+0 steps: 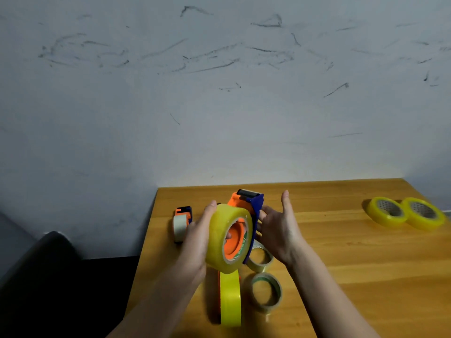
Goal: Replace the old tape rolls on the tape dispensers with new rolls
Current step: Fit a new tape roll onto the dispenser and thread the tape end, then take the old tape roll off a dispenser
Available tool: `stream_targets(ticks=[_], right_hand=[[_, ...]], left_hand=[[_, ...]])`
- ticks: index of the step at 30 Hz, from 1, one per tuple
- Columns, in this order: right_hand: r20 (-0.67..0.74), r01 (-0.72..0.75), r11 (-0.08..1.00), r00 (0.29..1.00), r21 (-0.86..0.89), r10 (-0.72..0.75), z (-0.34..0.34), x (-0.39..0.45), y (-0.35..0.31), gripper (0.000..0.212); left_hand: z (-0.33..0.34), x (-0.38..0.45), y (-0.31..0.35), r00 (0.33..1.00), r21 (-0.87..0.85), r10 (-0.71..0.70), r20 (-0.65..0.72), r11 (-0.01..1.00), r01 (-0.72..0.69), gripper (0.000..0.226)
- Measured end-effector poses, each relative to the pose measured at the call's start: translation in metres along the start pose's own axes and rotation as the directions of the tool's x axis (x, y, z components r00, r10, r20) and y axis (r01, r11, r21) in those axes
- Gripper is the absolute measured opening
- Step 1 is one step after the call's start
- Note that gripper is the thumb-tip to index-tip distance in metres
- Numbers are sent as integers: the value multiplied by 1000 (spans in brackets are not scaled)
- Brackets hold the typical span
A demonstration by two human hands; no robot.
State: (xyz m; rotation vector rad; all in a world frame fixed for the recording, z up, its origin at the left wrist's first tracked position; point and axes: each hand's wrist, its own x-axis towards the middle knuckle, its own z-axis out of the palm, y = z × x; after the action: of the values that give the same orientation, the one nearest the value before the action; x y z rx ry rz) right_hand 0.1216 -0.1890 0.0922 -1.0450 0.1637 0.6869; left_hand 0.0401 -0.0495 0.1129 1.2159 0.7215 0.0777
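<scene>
pressing a full yellow tape roll (225,236) sideways onto the orange hub (235,236) of an orange-and-blue tape dispenser (251,203), held up above a wooden table (353,254) and set against a scuffed white wall (219,93). lying flat along the roll's outer face with straight fingers, touching rather than gripping: the left hand (197,240), its fingertips reaching the roll's far edge. bracing the dispenser's blue side plate from the opposite side with a nearly flat palm: the right hand (280,228), fingers extended and spread, one pointing upward, none curled round the frame. sitting partly over the hub, tilted toward the camera, green lettering showing on its inner core: the roll. pointing up and away toward the wall: the dispenser's dark roller end (250,192).

standing on edge just below the raised dispenser, near the table's front: a second yellow roll (230,297), with something orange showing behind it. lying flat just right of it: two thin, nearly spent rolls (266,291), the farther one (261,258) partly hidden by the dispenser. resting on the table left of the left hand, close to the table's left edge: a second dispenser (181,222) carrying a pale roll. lying side by side, touching, well apart at the far right: two more yellow rolls (386,212) and (423,213). filling the lower left corner beside the table: a dark rounded chair back (48,259).
</scene>
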Motion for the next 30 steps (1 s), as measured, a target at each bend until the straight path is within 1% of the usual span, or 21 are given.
stream_targets(ticks=[3, 5, 7, 8, 9, 10, 11, 12, 13, 15, 17, 19, 20, 22, 23, 24, 25, 27, 28, 30], right_hand=[[98, -94, 995, 991, -14, 95, 13, 4, 2, 92], [119, -173, 984, 977, -38, 177, 22, 6, 9, 93], [18, -193, 980, 981, -49, 194, 29, 9, 25, 82], [-56, -154, 985, 987, -73, 150, 31, 10, 35, 73], [-114, -93, 986, 990, -135, 78, 33, 9, 43, 64], [-141, -35, 972, 990, -232, 2, 35, 8, 51, 55], [-136, 10, 938, 989, -345, -60, 38, 4, 56, 46], [-111, 31, 891, 990, -453, -91, 41, -2, 60, 38], [-70, 33, 838, 994, -544, -85, 44, -7, 65, 33], [11, -10, 737, 1000, -676, 24, 51, -15, 75, 34], [26, -96, 687, 986, -720, 165, 58, -18, 89, 40], [14, -151, 675, 972, -723, 233, 60, -19, 106, 39], [5, -162, 668, 971, -726, 241, 59, -18, 115, 37], [-16, -166, 664, 974, -729, 226, 54, -16, 131, 30], [-26, -161, 650, 977, -743, 212, 52, -15, 140, 27], [-39, -154, 628, 980, -763, 193, 49, -13, 147, 27], [-53, -149, 602, 983, -784, 175, 47, -11, 155, 30], [-76, -149, 571, 986, -807, 150, 44, -7, 167, 37], [-84, -149, 557, 986, -817, 141, 41, -4, 172, 38], [-98, -148, 518, 988, -843, 122, 38, 1, 178, 38]], left_hand=[[-11, -6, -11, 995, -82, 43, -92, 995, -50, 49], [-21, -7, -17, 985, -110, 105, -140, 987, -120, 45], [-34, -8, -18, 978, -127, 135, -156, 980, -156, 45], [-43, -8, -18, 978, -127, 143, -150, 978, -163, 47], [-52, -6, -18, 981, -126, 135, -137, 980, -152, 49], [-63, -4, -19, 985, -109, 119, -127, 985, -133, 52], [-74, -1, -20, 988, -68, 105, -111, 991, -113, 52], [-85, 3, -24, 991, -6, 90, -96, 996, -91, 50], [-94, 7, -28, 995, 60, 61, -76, 997, -57, 47], [-107, 11, -36, 999, 133, -22, -36, 991, 27, 38], [-115, 16, -49, 995, 184, -96, -29, 978, 100, 31], [-117, 21, -63, 984, 205, -177, -20, 963, 177, 32], [-119, 27, -74, 975, 204, -221, -25, 954, 222, 37], [-124, 45, -102, 953, 184, -300, -32, 936, 301, 68], [-127, 57, -118, 942, 173, -335, -20, 927, 334, 78], [-126, 58, -122, 929, 173, -369, -8, 915, 365, 77], [-122, 53, -118, 922, 177, -388, -7, 907, 383, 68], [-117, 46, -115, 905, 172, -426, 0, 891, 420, 40], [-116, 46, -117, 898, 158, -440, 3, 887, 434, 33], [-115, 50, -123, 889, 158, -458, 1, 878, 452, 32]])
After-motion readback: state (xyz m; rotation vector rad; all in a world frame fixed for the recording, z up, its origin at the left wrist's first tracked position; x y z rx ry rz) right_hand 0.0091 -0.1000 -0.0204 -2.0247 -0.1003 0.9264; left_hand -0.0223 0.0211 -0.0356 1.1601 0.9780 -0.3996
